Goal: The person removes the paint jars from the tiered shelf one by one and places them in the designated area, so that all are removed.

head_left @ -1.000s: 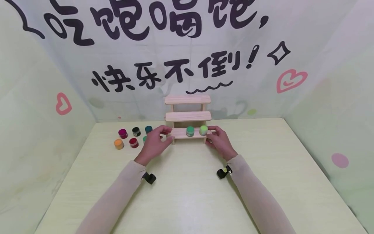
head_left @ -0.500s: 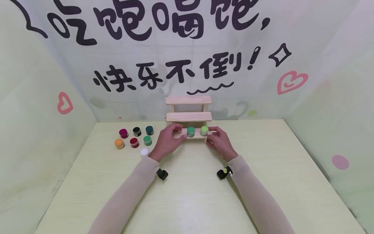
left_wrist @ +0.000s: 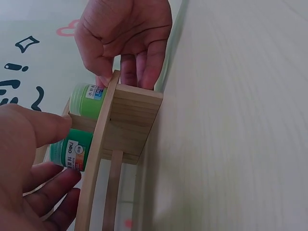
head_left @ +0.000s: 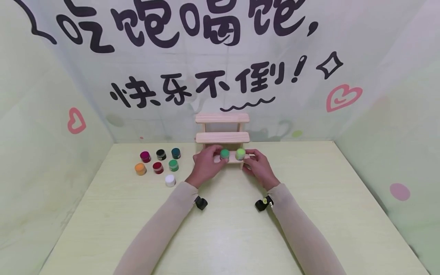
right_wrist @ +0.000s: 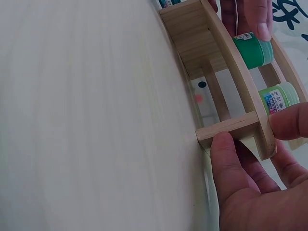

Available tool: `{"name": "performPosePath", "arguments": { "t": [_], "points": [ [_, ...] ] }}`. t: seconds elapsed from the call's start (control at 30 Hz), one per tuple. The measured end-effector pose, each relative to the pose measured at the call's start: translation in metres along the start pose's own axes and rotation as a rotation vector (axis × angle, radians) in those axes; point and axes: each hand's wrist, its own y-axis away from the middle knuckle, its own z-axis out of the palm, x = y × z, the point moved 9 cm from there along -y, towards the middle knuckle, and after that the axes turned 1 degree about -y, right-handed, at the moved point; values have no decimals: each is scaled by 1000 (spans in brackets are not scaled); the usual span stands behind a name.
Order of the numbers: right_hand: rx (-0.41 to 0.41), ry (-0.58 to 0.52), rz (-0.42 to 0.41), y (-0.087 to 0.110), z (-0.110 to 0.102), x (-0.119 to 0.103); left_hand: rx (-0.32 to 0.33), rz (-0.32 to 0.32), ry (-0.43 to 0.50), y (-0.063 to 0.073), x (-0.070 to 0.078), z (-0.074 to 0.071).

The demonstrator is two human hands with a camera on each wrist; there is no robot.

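Note:
A three-step wooden rack [head_left: 222, 137] stands against the back wall. On its lowest step sit a green paint jar [left_wrist: 72, 149] and, to its right, a light green paint jar [head_left: 240, 154]. My left hand [head_left: 207, 162] is at the green jar, thumb on one side and fingers curled on the other. My right hand [head_left: 261, 167] grips the right end of the lowest step. In the right wrist view its thumb [right_wrist: 288, 122] lies by the light green jar, and another finger presses the rack's end leg [right_wrist: 228, 131].
On the table's left stand several more paint jars: magenta [head_left: 145, 157], black [head_left: 160, 154], teal [head_left: 176, 153], orange [head_left: 140, 169], red [head_left: 158, 167], green [head_left: 173, 165] and white [head_left: 170, 180]. Printed cloth walls [head_left: 295, 118] close in the table's back and sides.
My left hand has slid right along the lowest step, from the rack's left end to the green jar. The white jar has come into sight behind it. My right hand has stayed put.

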Motion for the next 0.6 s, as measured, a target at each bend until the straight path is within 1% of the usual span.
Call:
{"name": "performPosePath", "arguments": {
  "t": [0.17,0.3,0.43,0.6],
  "points": [
    [0,5,8,0,0,-1,12,11,-14,0,3,0],
    [5,10,12,1,-1,-1,11,10,-8,0,2,0],
    [8,5,12,0,-1,0,6,7,21,2,-1,-2],
    [-2,6,6,-1,-1,1,0,4,75,7,-4,-8]
  ]
}}
